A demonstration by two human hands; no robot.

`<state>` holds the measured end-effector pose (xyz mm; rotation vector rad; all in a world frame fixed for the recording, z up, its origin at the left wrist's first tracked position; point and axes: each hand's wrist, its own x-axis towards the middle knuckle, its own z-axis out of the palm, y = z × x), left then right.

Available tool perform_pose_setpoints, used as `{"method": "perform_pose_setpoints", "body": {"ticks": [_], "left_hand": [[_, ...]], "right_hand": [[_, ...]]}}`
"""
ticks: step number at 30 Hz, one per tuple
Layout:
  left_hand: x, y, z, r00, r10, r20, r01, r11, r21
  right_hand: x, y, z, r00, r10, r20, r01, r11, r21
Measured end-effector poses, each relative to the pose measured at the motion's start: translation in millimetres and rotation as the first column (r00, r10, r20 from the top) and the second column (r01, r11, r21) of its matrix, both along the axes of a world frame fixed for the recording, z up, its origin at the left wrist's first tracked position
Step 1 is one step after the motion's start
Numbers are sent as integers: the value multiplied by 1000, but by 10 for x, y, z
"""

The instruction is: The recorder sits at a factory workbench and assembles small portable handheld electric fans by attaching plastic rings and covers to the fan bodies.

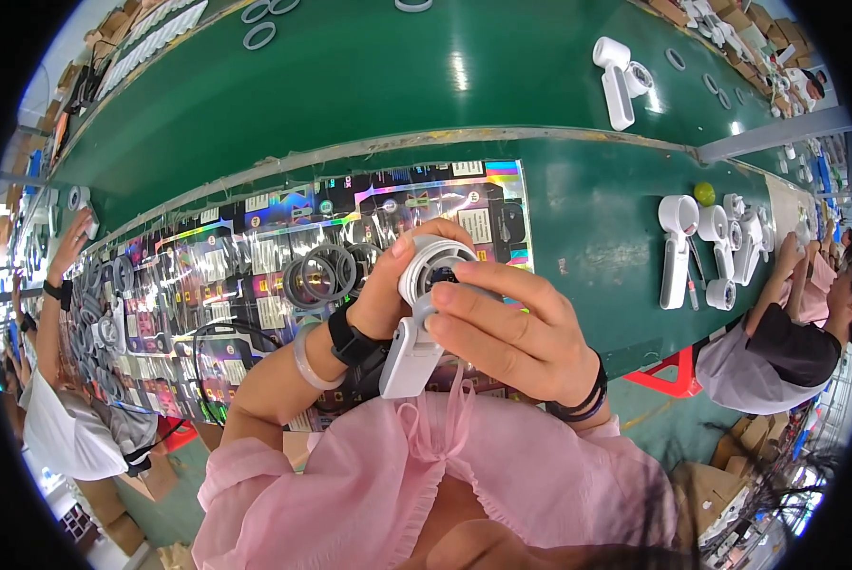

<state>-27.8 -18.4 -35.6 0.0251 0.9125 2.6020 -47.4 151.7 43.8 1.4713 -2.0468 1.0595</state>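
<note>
In front of my chest I hold a white handheld fan (411,359), its round head turned up and its handle slanting down to the left. My left hand (380,290) wraps round the outside of the head. From the other side, the fingers of my right hand (526,337) close on the head's front rim and the joint above the handle; the thumb is hidden. The dark middle of the head shows between my hands. Just left of my left hand, several grey rings (304,281) lie on printed shiny sheets (236,223).
Several white handheld fans (675,261) lie at the right beside a screwdriver (696,275) and a green ball-like thing (704,194). More fan parts (618,90) rest on the raised green belt (521,81). Co-workers sit at left and right. Grey rings (93,309) pile up at left.
</note>
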Motion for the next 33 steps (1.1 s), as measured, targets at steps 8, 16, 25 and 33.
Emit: {"method": "perform_pose_setpoints", "body": {"ticks": [8,16,25,33], "left_hand": [[7,-5,16,995,-16,-103,7,997,-83],[14,1,34,990,3,-144,-17,995,-95],[32,30,-49,967,12,-256,-39,994,-100],[112,168,15,993,99,63,-95,994,-57]], "right_hand": [[-15,8,-21,1000,3,8,-3,1000,8],[-75,17,-60,997,9,79,-12,999,35],[-23,1,-20,994,-76,78,68,992,109],[126,6,29,927,-241,288,142,935,324]]}}
